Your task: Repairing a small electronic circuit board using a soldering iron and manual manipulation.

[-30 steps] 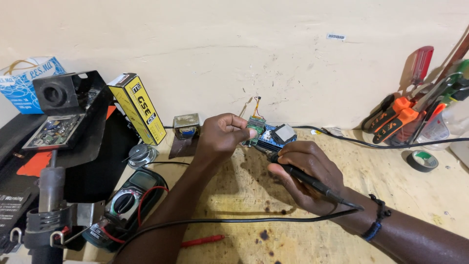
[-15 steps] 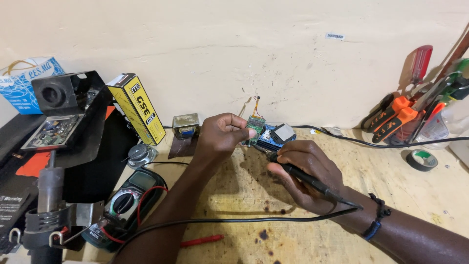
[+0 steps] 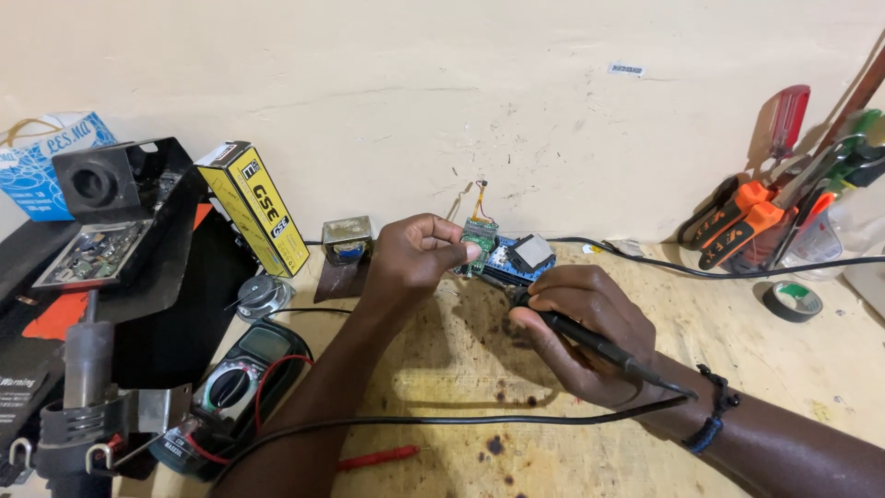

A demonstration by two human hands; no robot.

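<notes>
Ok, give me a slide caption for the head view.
Left hand pinches a small green circuit board while right hand holds a soldering iron over a wooden bench.

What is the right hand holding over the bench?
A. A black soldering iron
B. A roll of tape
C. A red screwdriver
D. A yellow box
A: the right hand grips a black soldering iron, its tip toward the small circuit board pinched in the left hand.

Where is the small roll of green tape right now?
The small roll of green tape lies flat at the far right of the wooden bench, below the orange-handled pliers.
</notes>
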